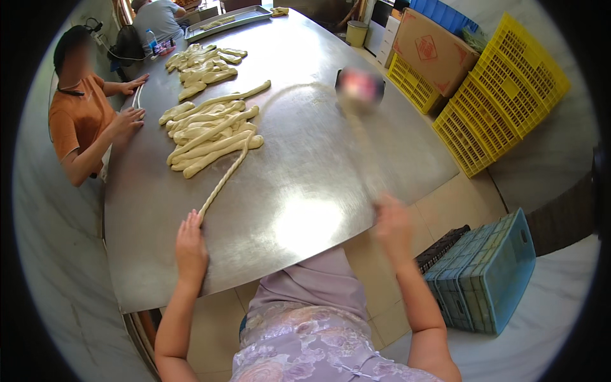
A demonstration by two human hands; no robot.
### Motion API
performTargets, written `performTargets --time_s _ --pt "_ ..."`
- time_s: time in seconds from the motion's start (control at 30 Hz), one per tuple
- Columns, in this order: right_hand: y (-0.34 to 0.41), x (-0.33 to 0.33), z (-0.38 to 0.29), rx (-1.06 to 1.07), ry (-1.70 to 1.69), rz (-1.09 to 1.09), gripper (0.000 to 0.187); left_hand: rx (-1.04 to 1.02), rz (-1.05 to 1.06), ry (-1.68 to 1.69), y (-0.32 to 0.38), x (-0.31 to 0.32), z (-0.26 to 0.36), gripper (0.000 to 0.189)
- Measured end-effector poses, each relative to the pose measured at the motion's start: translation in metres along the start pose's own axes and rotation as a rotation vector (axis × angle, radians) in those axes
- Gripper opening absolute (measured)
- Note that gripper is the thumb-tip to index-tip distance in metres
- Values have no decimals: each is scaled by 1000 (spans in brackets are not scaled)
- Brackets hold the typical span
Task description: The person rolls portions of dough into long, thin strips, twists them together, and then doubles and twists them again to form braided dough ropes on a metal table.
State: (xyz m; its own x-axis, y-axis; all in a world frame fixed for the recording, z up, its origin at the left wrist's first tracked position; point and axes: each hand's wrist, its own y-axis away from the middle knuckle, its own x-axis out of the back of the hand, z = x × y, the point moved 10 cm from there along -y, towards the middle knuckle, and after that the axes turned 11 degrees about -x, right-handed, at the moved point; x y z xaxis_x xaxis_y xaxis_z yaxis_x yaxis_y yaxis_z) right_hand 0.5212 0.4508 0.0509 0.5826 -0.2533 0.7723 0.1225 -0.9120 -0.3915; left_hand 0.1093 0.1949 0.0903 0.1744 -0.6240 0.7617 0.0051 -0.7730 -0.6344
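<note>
My left hand (191, 248) lies near the table's front left, its fingers together over the lower end of a thin twisted dough rope (222, 184). That rope runs up to a pile of thick pale dough strips (210, 133). My right hand (394, 229) is motion-blurred at the table's front edge, fingers curled around the end of a blurred dough strand (363, 138). The strand sweeps up from this hand and arches left towards the pile. Whether it is one piece with the twisted rope is hard to tell through the blur.
More dough pieces (205, 69) and a metal tray (229, 24) lie farther up the steel table (305, 176). A dark-edged object (360, 86) sits on the right. Across the left edge, a co-worker (83, 114) handles thin strands. Yellow crates (506, 95) and blue crates (482, 277) stand right.
</note>
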Motion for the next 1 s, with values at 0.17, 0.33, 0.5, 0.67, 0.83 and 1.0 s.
performTargets --time_s 0.17,0.33,0.5,0.67,0.83,1.0 --pt "-33 -60 -13 -58 392 -10 62 531 -420 380 -20 -50 -44 27" --pt "-123 -36 33 -143 357 162 59 402 -315 -6 3 -72 -54 40" --pt "-35 -52 -14 135 285 -86 44 36 -534 -10 28 -18 81 46" --pt "-40 -34 -27 242 193 143 33 371 -840 651 32 -10 25 39" --pt "-57 -53 -10 93 124 -158 37 372 -440 -200 51 -35 -107 37" --pt "-17 -38 -4 110 375 1 47 390 -274 122 43 -38 -63 33"
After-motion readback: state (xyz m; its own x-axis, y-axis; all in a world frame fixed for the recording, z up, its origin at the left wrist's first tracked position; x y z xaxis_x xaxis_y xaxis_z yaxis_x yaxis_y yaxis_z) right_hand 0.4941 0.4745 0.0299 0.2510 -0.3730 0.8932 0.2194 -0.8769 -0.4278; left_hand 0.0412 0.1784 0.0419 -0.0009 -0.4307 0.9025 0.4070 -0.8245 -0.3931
